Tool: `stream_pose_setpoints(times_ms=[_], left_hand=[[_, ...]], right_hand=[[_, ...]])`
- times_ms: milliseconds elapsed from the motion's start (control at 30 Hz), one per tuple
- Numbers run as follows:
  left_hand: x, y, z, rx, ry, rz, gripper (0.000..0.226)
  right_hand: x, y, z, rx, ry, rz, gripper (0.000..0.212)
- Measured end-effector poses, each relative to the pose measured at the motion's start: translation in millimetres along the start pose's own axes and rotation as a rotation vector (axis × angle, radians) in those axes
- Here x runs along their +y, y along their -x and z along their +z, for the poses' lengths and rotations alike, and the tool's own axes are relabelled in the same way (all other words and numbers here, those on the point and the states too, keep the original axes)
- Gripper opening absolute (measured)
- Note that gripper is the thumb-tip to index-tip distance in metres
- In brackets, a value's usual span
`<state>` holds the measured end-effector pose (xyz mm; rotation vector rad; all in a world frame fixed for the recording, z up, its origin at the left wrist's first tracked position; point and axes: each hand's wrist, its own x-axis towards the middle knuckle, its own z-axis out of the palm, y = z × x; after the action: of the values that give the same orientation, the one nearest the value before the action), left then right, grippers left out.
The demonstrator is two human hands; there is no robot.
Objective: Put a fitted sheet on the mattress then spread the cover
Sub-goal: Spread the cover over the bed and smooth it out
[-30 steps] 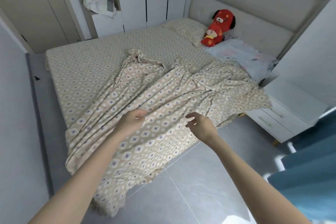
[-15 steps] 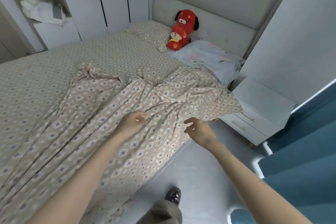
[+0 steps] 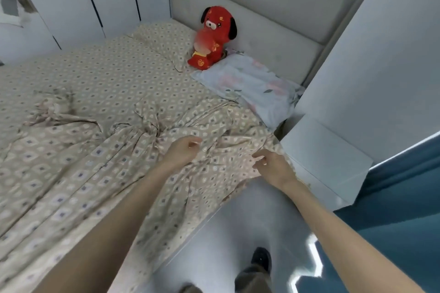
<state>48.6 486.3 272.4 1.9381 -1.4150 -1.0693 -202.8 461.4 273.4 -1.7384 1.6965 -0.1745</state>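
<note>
The mattress wears a beige fitted sheet [image 3: 114, 74] with a small diamond print. A crumpled beige cover [image 3: 78, 173] with larger diamonds lies across the near side and hangs over the bed's edge. My left hand [image 3: 182, 151] is over the cover near its head-end corner, fingers loosely curled, and I see no fabric held in it. My right hand [image 3: 273, 166] is at the cover's right edge, its fingertips loosely curled just against the fabric.
A red plush dog [image 3: 214, 35] sits against the padded headboard [image 3: 273, 21], between a beige pillow [image 3: 166, 35] and a pale floral pillow [image 3: 257, 85]. A white nightstand [image 3: 326, 157] stands right of the bed. My shoe [image 3: 260, 259] is on the grey floor [image 3: 250, 221].
I have stepped right along the bed toward the headboard. Both hands have travelled along the cover to its head-end corner, and the cover has stayed where it lay.
</note>
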Motion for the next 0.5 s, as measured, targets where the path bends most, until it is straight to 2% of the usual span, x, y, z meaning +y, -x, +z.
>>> stream_pose_setpoints(times_ms=[133,233,500], left_hand=[[26,-55,34,0.044,-0.007,-0.047,0.034],[53,-96,62,0.125,0.084,-0.125,0.034],[87,-164,96,0.294,0.226,-0.309,0.032]], right_hand=[[32,-75,-34,-0.065,0.052,-0.068,0.028],[51,-138,-67,-0.159,0.08,-0.122,0.026],[55,-268,-106,-0.405,0.187,-0.285,0.025]])
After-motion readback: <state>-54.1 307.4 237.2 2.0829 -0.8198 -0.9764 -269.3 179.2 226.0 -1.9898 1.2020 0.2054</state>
